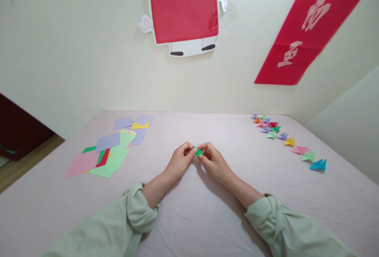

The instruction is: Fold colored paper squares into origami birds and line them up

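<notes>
Your left hand (180,160) and right hand (213,162), nearly closed, pinch green paper (199,152); press evenly, though its exact shape looks unclear.

Red banner (306,40) on the wall, pale characters (319,10) along it, none clear enough to read

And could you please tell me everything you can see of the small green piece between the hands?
The small green piece is bright and looks like folded paper, its folds too small to make out. It is pinched in the grip of the left hand and the right hand, which hide part of it. It is near mid-view, over the pale pink cloth; whether they touch is unclear.
</notes>
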### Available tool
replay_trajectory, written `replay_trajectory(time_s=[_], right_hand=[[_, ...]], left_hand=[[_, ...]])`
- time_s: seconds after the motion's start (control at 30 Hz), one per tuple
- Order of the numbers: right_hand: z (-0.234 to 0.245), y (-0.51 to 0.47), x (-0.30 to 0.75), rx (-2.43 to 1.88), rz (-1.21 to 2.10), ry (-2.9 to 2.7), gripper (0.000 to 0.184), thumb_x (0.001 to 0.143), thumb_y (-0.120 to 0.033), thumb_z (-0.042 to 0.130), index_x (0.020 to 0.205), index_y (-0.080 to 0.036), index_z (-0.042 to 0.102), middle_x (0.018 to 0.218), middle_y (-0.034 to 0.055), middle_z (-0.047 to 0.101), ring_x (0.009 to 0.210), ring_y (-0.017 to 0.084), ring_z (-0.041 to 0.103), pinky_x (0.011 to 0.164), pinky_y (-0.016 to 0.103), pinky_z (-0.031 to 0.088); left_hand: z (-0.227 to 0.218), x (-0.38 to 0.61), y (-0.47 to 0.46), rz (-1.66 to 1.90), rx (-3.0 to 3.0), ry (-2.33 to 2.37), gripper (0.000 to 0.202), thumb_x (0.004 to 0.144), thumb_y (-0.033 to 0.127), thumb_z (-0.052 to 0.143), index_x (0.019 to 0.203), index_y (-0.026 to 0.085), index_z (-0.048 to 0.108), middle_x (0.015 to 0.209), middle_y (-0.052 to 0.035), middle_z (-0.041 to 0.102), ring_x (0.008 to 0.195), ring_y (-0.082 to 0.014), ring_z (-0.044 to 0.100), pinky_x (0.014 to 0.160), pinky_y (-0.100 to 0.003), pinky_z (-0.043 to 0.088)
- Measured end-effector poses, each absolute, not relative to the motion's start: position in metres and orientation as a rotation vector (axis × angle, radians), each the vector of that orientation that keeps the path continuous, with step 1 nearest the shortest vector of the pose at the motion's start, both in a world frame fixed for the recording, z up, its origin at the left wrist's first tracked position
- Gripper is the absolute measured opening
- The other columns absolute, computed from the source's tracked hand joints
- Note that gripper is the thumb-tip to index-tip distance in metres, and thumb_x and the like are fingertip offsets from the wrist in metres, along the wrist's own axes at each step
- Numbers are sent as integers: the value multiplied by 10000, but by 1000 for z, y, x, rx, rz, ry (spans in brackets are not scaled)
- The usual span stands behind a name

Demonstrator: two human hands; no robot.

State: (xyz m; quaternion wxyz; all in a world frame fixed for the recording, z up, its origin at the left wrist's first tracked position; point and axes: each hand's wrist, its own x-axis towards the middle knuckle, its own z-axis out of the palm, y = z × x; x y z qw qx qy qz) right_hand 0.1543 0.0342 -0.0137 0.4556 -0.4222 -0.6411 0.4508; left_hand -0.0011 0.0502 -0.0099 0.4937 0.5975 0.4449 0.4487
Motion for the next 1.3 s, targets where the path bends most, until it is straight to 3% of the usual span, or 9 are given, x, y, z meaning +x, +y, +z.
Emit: replay_trajectory(time_s=[0.17,0.53,0.8,1.3], right_hand=[[-17,36,156,-1040,1133,-1600,119,844,-247,536,951,-197,529,773,-22,534,689,131,493,639,261,381],[-19,36,157,-1070,1113,-1632,116,847,-247,526,951,-196,536,767,-26,529,685,131,479,621,254,374],[-19,38,159,-1130,1066,-1599,126,825,-248,538,937,-193,554,746,-27,541,650,126,478,615,250,371],[-12,35,157,-1171,1033,-1594,146,860,-324,535,820,-189,575,665,-29,532,602,124,460,563,246,356]], left_hand=[[-9,-2,51,1111,1405,1104,186,776,332,615,735,162,551,711,26,549,688,-115,500,674,-230,388],[-8,-4,51,1102,1414,1130,181,761,321,630,726,167,542,701,31,540,660,-105,498,645,-222,401],[-6,-9,51,1066,1449,1117,146,791,281,600,879,165,616,836,-12,628,750,-126,579,721,-249,455],[-2,-6,49,1074,1488,1101,155,766,316,629,782,162,626,758,-7,629,711,-132,564,680,-244,452]])
